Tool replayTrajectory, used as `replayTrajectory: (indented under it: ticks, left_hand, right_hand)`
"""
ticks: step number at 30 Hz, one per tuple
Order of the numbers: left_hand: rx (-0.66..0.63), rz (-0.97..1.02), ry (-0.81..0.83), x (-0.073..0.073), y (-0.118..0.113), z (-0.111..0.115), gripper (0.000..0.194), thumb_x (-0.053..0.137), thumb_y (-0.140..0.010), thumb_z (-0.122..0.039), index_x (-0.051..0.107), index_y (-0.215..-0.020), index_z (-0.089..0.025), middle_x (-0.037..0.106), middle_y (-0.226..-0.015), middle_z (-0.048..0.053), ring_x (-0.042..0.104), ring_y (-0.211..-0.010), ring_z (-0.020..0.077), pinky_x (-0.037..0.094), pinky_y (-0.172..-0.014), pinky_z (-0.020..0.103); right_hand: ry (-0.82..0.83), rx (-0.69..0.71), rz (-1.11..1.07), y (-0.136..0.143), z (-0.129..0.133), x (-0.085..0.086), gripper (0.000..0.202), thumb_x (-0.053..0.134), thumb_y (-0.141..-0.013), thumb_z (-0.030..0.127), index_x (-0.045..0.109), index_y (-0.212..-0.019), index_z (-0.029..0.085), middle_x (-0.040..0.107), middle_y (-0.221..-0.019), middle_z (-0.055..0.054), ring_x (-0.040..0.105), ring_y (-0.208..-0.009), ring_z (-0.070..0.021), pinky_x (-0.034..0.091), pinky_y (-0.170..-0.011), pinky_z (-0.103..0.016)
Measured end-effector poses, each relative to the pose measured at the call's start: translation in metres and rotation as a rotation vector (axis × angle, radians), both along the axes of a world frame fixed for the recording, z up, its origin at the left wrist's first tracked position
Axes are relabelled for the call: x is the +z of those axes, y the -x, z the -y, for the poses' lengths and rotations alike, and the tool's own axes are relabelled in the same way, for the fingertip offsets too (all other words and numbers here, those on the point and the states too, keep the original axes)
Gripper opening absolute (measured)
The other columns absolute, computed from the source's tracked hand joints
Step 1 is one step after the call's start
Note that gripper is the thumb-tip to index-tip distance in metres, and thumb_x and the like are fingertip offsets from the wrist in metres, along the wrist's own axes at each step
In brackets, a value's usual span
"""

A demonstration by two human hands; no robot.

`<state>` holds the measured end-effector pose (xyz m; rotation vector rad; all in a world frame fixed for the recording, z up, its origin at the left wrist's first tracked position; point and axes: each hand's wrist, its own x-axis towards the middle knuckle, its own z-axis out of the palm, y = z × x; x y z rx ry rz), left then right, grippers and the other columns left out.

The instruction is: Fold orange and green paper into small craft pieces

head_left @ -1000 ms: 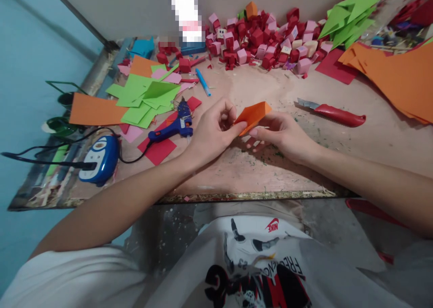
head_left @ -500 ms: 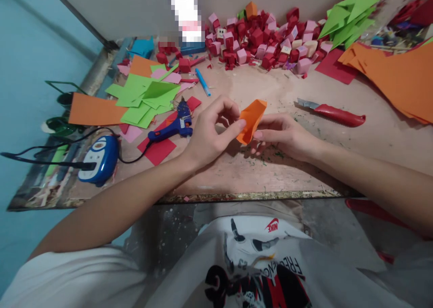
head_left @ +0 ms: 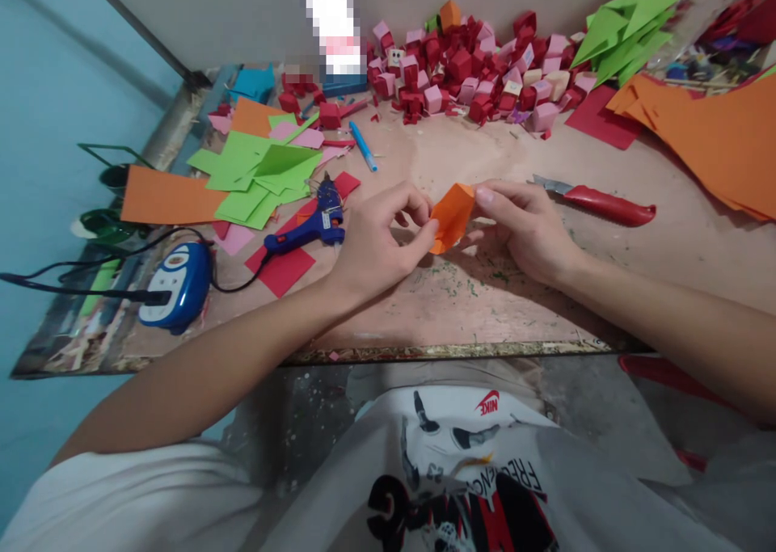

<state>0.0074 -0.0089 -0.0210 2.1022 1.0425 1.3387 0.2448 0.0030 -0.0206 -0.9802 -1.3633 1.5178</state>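
Observation:
Above the near middle of the table I hold a small folded piece of orange paper (head_left: 452, 219) between both hands. My left hand (head_left: 391, 233) pinches its left edge between thumb and forefinger. At its upper right corner, the thumb and fingers of my right hand (head_left: 527, 229) are closed on the paper. Creases run across the piece, and its sides bend up. A blue glue gun (head_left: 315, 222) lies left of my left hand, partly over red paper (head_left: 282, 269). Beyond my right hand rests a knife with a red handle (head_left: 609, 206).
Many small red and pink paper cubes (head_left: 461, 65) are heaped at the back. Green sheets (head_left: 260, 168) lie at left, orange sheets (head_left: 709, 140) at right. A blue pen (head_left: 364, 146) lies mid-table. The glue gun's cord reaches a blue-and-white power adapter (head_left: 177, 285).
My right hand has shifted up from the orange paper's lower right side to its upper right corner. The paper has turned slightly; my left hand keeps its pinch.

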Motion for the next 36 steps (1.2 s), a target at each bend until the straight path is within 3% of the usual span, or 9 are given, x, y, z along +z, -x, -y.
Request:
replayTrajectory:
  ticks: [3,11,17,21,24,29,36]
  left_hand:
    - [-0.021,-0.066,0.008,-0.001,-0.001,0.001,0.016,0.073,-0.096,-0.017,0.062,-0.087,-0.023,0.076,-0.091,0.001,0.068,-0.08,0.0163,0.053,-0.077,0.034]
    - [-0.036,-0.149,0.033,0.001,-0.002,0.003,0.015,0.073,-0.096,-0.015,0.063,-0.087,-0.022,0.074,-0.088,0.0,0.067,-0.079,0.0163,0.052,-0.076,0.033]
    - [-0.057,-0.119,0.125,-0.001,-0.004,0.004,0.015,0.079,-0.097,-0.021,0.066,-0.088,-0.022,0.073,-0.086,0.0,0.068,-0.075,0.015,0.053,-0.069,0.03]
    - [-0.032,0.0,0.134,-0.004,-0.005,0.003,0.015,0.08,-0.099,-0.024,0.069,-0.09,-0.022,0.075,-0.091,0.0,0.071,-0.075,0.0134,0.06,-0.07,0.027]
    - [0.009,0.057,0.14,-0.004,-0.004,0.002,0.018,0.084,-0.1,-0.029,0.07,-0.091,-0.022,0.076,-0.093,0.001,0.072,-0.077,0.0137,0.063,-0.072,0.027]
    - [0.021,0.098,0.194,-0.005,-0.004,0.0,0.024,0.09,-0.096,-0.035,0.07,-0.091,-0.022,0.077,-0.093,0.001,0.075,-0.079,0.0148,0.066,-0.071,0.026]
    - [-0.005,0.13,0.24,-0.006,-0.004,0.001,0.022,0.091,-0.097,-0.037,0.077,-0.105,-0.023,0.083,-0.109,0.004,0.083,-0.09,0.0177,0.07,-0.077,0.028]
  right_hand:
    - [-0.051,-0.06,0.034,-0.001,-0.001,-0.001,0.039,0.096,-0.093,0.067,0.09,-0.1,0.029,0.086,-0.1,-0.004,0.082,-0.09,-0.0242,0.071,-0.078,-0.036]
    - [-0.198,-0.181,0.163,0.002,-0.002,0.0,0.01,0.089,-0.096,0.034,0.089,-0.092,0.024,0.085,-0.085,-0.003,0.075,-0.068,-0.0198,0.067,-0.065,-0.034]
    - [-0.387,-0.208,0.264,0.0,-0.001,-0.005,0.01,0.086,-0.101,0.03,0.091,-0.097,0.023,0.087,-0.091,-0.004,0.079,-0.078,-0.0219,0.068,-0.076,-0.037]
    - [-0.287,-0.102,0.145,0.001,0.002,-0.003,0.024,0.089,-0.102,0.047,0.091,-0.11,0.024,0.088,-0.106,-0.006,0.081,-0.082,-0.0217,0.07,-0.074,-0.036]
    - [-0.152,0.001,0.083,0.001,0.004,0.002,0.04,0.097,-0.095,0.058,0.089,-0.122,0.029,0.088,-0.12,-0.005,0.084,-0.097,-0.0257,0.073,-0.082,-0.038]
    - [-0.061,0.016,0.084,0.003,0.006,0.007,0.035,0.102,-0.089,0.051,0.088,-0.113,0.03,0.088,-0.123,-0.006,0.084,-0.1,-0.0283,0.075,-0.085,-0.043]
    - [-0.087,-0.019,0.125,0.002,0.005,0.007,0.026,0.099,-0.09,0.045,0.091,-0.11,0.032,0.09,-0.119,-0.004,0.083,-0.101,-0.0288,0.073,-0.086,-0.044]
